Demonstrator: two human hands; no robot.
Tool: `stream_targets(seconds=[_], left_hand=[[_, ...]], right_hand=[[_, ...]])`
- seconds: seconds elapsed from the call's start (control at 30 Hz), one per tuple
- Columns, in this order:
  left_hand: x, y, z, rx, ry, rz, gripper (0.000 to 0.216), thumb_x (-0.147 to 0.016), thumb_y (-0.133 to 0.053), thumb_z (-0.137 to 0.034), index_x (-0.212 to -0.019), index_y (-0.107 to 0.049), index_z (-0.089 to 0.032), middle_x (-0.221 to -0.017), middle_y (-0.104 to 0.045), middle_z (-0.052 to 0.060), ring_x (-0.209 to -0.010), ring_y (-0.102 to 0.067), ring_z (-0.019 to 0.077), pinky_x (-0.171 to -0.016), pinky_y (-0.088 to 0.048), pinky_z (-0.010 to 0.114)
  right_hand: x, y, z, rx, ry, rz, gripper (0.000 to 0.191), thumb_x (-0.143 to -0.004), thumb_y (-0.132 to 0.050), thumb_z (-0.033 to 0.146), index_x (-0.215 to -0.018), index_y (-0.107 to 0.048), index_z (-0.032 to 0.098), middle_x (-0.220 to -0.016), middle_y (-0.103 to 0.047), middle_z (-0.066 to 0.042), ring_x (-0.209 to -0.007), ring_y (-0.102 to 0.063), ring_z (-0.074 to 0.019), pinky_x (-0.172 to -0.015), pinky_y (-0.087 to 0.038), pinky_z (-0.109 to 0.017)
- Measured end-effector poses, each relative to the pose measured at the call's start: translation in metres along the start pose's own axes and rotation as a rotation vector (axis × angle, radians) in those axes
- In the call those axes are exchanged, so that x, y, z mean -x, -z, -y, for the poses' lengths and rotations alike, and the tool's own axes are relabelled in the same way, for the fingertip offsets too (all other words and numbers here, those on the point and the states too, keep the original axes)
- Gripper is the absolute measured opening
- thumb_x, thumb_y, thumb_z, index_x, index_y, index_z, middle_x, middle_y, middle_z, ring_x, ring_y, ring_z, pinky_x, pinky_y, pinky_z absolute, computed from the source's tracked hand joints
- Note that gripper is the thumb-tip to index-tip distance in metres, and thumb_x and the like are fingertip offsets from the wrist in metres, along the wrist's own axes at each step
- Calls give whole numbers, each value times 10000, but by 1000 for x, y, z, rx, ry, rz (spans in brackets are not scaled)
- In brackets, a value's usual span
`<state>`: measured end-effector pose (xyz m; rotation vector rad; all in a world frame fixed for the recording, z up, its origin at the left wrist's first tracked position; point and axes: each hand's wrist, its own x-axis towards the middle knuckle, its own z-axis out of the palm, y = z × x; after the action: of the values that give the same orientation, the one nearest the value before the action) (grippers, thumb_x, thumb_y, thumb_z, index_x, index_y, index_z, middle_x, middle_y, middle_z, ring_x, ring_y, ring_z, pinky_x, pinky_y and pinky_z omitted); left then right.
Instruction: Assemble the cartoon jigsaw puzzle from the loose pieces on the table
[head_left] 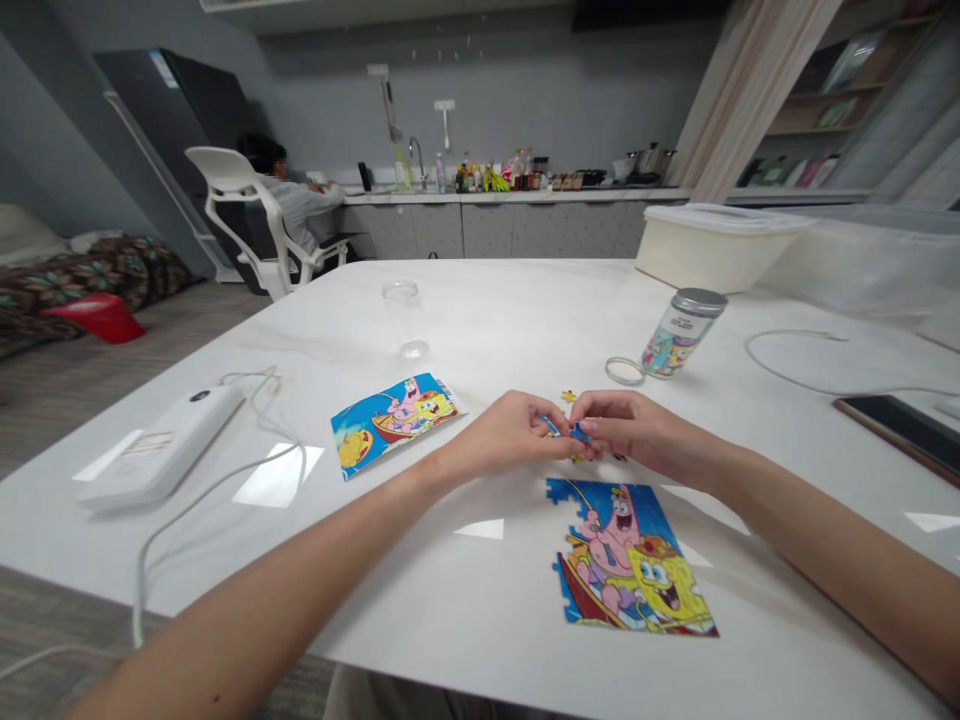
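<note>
Just beyond a partly assembled cartoon jigsaw puzzle [626,560], my two hands meet over the white table. My right hand [637,428] pinches a small blue puzzle piece [579,432] between thumb and fingers. Close against it, my left hand [517,432] has its fingers bent around another blue bit that looks like a puzzle piece, partly hidden. Several loose pieces lie under and behind the fingers, among them a yellow one [568,396]. The joined puzzle lies flat, its left side jagged. A folded picture card [394,420] with the same cartoon rests left of my hands.
A cartoon-printed can [682,335] stands at the right beside a round ring lid [625,371]. A clear jar [407,320] stands further back. A white power bank [165,445] with cables lies left, a phone [900,435] right. Storage boxes [712,245] stand behind; a person [300,205] sits far left.
</note>
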<state>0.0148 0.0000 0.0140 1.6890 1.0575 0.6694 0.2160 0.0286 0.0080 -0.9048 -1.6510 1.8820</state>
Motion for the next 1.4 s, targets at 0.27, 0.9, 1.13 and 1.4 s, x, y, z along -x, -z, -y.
stream_targets(seconds=[0.27,0.9,1.13,1.4], left_hand=[[0,-2,0,18,20,-6,268,-693,-751,-389,-749,-681,-136,-499,-384,-89,-483,-252,60,-479,-162,239],[-3,1,3,22,4,-26,220,-753,-730,-366,-778,-634,-170,-438,-326,-116,-444,-245,58,-476,-168,234],[-2,2,2,19,1,-37,176,-770,-710,-323,-794,-608,-182,-431,-324,-121,-436,-241,55,-480,-184,232],[-3,2,3,4,8,-53,164,-759,-713,-305,-805,-619,-179,-422,-314,-125,-421,-235,53,-464,-186,226]], right_hand=[[0,1,-1,-9,-21,9,285,-712,-805,413,-808,-668,181,-702,-654,-11,-622,-544,-111,-595,-404,-255],[0,3,0,-125,6,30,212,-694,-785,210,-809,-610,180,-732,-656,6,-660,-629,-113,-625,-461,-237],[0,3,0,-107,28,41,222,-703,-800,232,-826,-621,183,-761,-670,2,-659,-636,-120,-628,-481,-259],[0,3,3,-83,30,-19,188,-692,-810,270,-814,-692,187,-732,-712,-14,-669,-646,-130,-653,-499,-273]])
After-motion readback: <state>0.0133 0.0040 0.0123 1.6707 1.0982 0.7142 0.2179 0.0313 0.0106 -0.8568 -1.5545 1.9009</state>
